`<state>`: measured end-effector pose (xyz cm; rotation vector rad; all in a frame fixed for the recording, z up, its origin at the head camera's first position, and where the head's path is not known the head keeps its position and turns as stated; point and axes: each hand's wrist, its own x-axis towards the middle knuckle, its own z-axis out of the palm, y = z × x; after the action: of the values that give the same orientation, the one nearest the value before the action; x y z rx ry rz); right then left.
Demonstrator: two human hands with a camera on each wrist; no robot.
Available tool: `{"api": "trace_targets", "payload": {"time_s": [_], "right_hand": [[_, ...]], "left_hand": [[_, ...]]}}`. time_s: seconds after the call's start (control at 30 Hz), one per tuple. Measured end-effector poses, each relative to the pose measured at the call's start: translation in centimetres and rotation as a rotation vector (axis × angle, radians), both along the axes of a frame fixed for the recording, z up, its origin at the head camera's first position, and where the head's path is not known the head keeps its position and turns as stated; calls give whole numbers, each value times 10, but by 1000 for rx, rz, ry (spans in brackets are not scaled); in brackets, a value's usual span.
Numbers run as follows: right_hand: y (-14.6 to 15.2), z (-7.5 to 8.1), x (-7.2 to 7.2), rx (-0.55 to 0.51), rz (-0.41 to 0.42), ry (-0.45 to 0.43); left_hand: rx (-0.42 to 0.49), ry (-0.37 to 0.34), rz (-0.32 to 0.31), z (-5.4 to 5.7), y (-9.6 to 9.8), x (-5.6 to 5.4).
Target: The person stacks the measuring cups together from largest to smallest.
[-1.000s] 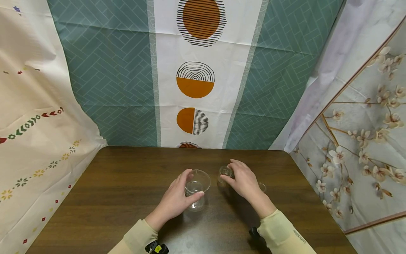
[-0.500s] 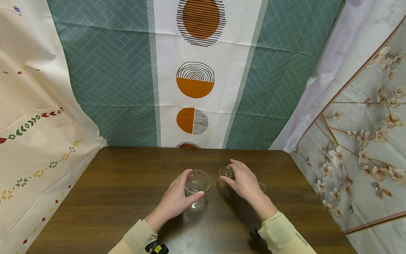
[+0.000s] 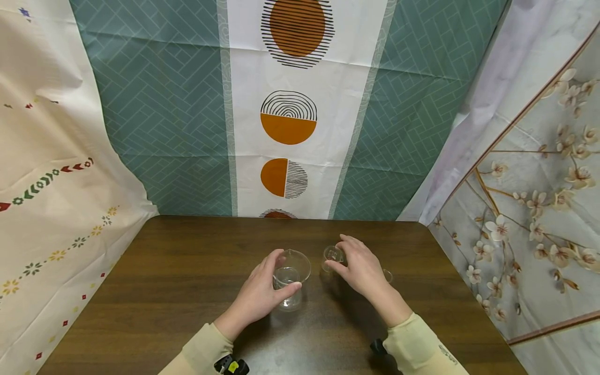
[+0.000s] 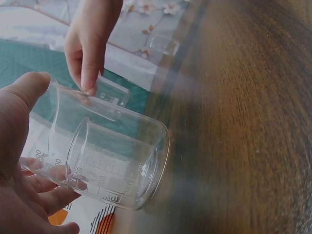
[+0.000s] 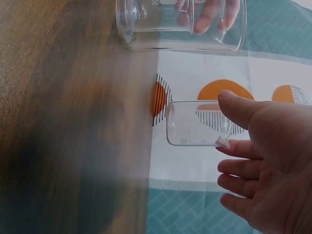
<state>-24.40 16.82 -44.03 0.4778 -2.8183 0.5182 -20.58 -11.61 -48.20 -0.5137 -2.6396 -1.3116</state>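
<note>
A large clear glass beaker (image 3: 290, 303) stands upright on the table, and my left hand (image 3: 259, 292) grips it with thumb and fingers round its side near the rim. A smaller beaker (image 4: 109, 153) sits nested inside it, seen through the glass in the left wrist view. To the right, my right hand (image 3: 360, 264) pinches a small glass beaker (image 5: 195, 124) near its rim between thumb and index finger; its other fingers are loosely bent. That small beaker appears to hang just above the table, apart from the large one.
Another small glass beaker (image 3: 387, 276) stands right of my right wrist, partly hidden by it. The dark wooden table (image 3: 187, 260) ends at a patterned teal and white curtain (image 3: 187, 130) behind. Other patterned cloths hang at both sides.
The small beaker in my right hand and the right forearm have shifted very slightly. The left hand and the large beaker stay where they were.
</note>
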Motion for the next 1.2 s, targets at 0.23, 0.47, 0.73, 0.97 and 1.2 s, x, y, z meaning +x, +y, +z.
{"api": "trace_targets", "payload": {"time_s": [0.23, 0.47, 0.73, 0.97, 1.2], "right_hand": [[0, 2, 3, -3, 9, 5], [-1, 5, 7, -17, 16, 8], [-2, 9, 11, -21, 23, 23], [-2, 10, 13, -19, 28, 34], [-3, 13, 16, -7, 39, 44]], "left_hand": [[5, -11, 1, 0, 0, 0], [5, -16, 0, 1, 0, 1], [5, -11, 4, 2, 1, 1], [1, -23, 7, 2, 1, 1], [1, -25, 4, 1, 1, 1]]}}
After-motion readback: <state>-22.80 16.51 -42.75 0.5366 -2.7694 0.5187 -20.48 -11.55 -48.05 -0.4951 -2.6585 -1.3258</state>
